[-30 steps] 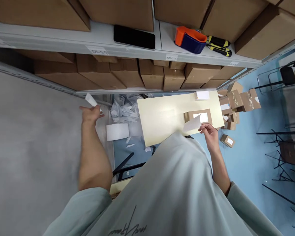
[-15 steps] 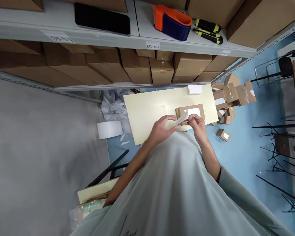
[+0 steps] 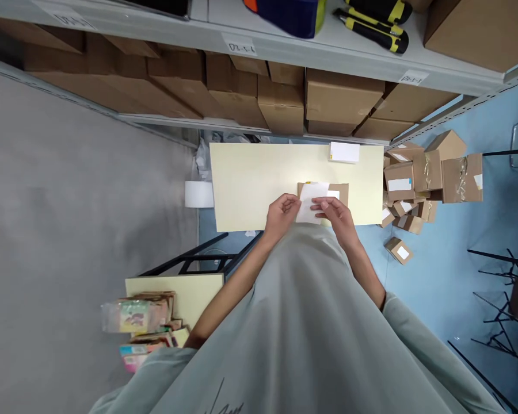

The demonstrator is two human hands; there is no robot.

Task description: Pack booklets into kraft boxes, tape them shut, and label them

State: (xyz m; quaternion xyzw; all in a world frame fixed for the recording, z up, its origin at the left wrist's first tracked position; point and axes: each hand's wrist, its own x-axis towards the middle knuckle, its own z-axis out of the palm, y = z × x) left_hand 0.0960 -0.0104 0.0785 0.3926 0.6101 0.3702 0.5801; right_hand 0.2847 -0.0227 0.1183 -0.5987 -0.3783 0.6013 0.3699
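Observation:
A small white paper sheet (image 3: 311, 206) is held up between my two hands. My left hand (image 3: 281, 214) pinches its left edge. My right hand (image 3: 335, 218) has its thumb and fingers at the right edge, closed on it. Behind the sheet a brown cardboard box (image 3: 343, 190) lies on the pale yellow table (image 3: 254, 178), partly hidden by the paper and my right hand. Part of a white label (image 3: 333, 194) shows on the box. Whether the sheet bears print cannot be made out.
A white box (image 3: 344, 152) lies at the table's far edge. Above stands a shelf (image 3: 276, 49) with cardboard boxes, a tape dispenser (image 3: 287, 14) and utility knives (image 3: 375, 29). Cardboard boxes (image 3: 427, 172) are piled on the right floor. A side table (image 3: 198, 293) holds packets (image 3: 140, 316).
The sheet, seen almost edge-on before, now faces me flat. My left hand has shifted from an open spread to a pinch on its edge. The view has moved nearer the shelf.

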